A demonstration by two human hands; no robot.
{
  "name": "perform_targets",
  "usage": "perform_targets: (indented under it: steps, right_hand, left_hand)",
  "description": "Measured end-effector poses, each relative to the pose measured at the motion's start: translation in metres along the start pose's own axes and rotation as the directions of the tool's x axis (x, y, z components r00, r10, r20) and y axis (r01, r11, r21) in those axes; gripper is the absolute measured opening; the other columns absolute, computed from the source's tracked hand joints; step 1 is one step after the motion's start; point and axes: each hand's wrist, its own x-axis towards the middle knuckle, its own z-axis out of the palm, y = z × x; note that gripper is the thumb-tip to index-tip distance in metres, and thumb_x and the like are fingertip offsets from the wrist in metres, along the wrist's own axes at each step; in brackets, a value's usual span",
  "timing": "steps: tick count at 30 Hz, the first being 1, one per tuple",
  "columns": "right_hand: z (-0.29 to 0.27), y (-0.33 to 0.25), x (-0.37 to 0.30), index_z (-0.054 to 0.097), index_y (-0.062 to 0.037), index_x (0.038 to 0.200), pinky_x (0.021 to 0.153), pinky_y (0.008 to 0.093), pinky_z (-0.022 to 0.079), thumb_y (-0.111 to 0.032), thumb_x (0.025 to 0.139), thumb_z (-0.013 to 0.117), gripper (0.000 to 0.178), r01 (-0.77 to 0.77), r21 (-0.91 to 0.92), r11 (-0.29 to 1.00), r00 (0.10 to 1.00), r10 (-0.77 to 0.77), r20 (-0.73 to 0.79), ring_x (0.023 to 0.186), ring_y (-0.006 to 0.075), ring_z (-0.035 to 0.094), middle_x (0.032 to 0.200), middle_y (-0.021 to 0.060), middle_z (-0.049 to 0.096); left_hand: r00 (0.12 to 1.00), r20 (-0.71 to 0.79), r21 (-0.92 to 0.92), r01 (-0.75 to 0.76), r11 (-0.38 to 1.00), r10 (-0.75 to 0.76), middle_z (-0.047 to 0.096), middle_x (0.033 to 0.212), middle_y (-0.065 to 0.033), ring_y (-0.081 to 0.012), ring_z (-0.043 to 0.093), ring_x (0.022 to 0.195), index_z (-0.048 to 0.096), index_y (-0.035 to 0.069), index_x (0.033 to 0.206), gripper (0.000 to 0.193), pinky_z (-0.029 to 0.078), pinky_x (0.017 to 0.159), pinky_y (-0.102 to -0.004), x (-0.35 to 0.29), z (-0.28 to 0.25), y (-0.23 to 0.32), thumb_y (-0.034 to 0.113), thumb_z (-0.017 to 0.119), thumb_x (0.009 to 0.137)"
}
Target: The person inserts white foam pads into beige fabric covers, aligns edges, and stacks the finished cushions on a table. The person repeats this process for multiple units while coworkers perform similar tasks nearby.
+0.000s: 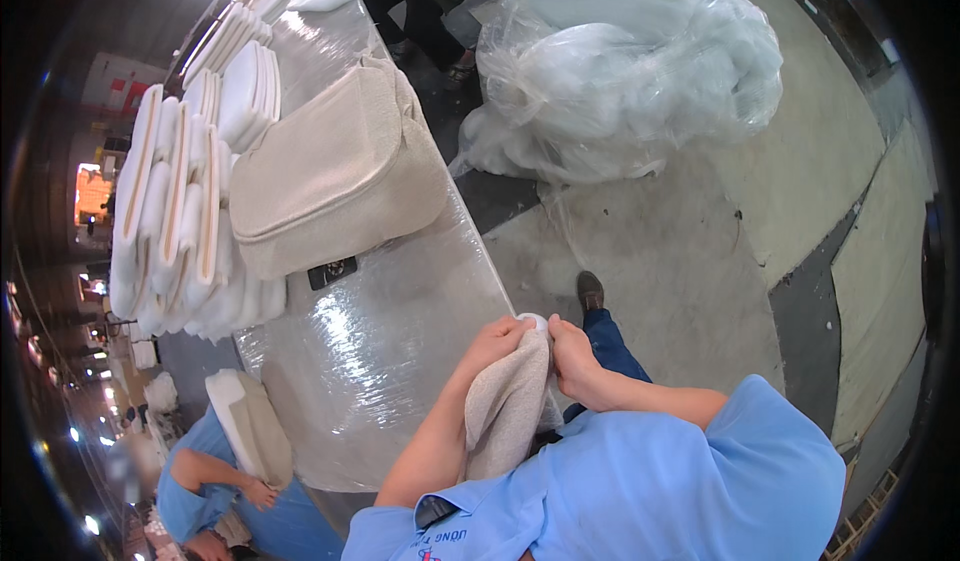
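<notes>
Just in front of my body, at the table's right edge, I hold a beige fabric cover (510,406) that hangs in folds toward my lap. My left hand (497,341) pinches the cover's top end from the left. My right hand (574,358) has its fingers closed on the same end from the right. A small bit of white padding (536,320) shows between the two hands. The inside of the cover is hidden.
Plastic film covers the table (380,361). On it lie stuffed beige cushions (330,166), a dark phone (332,273) and stacked white pads (165,211). A plastic bag of white filling (630,71) sits on the floor. Co-workers stand lower left, holding a half-covered pad (262,431), and at the far end.
</notes>
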Motion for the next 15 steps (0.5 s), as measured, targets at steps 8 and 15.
perform_targets:
  steps: [8,15]
  right_hand:
    - [0.01,-0.011,0.025,0.059,0.0071,0.131,0.088,0.0509,0.058,-0.048,0.112,0.051,0.059,-0.175,0.24,0.955,0.98,0.193,-0.054,0.11,0.0327,0.07,0.126,0.0217,0.067]
    - [0.01,-0.019,0.051,0.071,0.0051,0.094,0.073,0.0461,0.053,-0.047,0.112,0.052,0.059,-0.087,-0.388,0.917,0.979,0.006,-0.205,0.082,0.0267,0.07,0.09,0.0169,0.073]
  left_hand:
    - [0.987,0.143,0.102,0.054,0.993,-0.068,0.07,0.094,-0.0068,-0.0157,0.063,0.09,0.077,0.0,0.099,0.047,0.05,0.082,-0.0328,0.014,0.001,0.018,0.046,0.067,0.104]
    - [0.973,-0.028,0.279,-0.214,0.936,0.231,0.064,0.078,-0.0179,-0.0296,0.058,0.081,0.074,-0.001,0.082,0.048,0.048,0.075,-0.0449,0.043,0.01,-0.022,0.04,0.065,0.104]
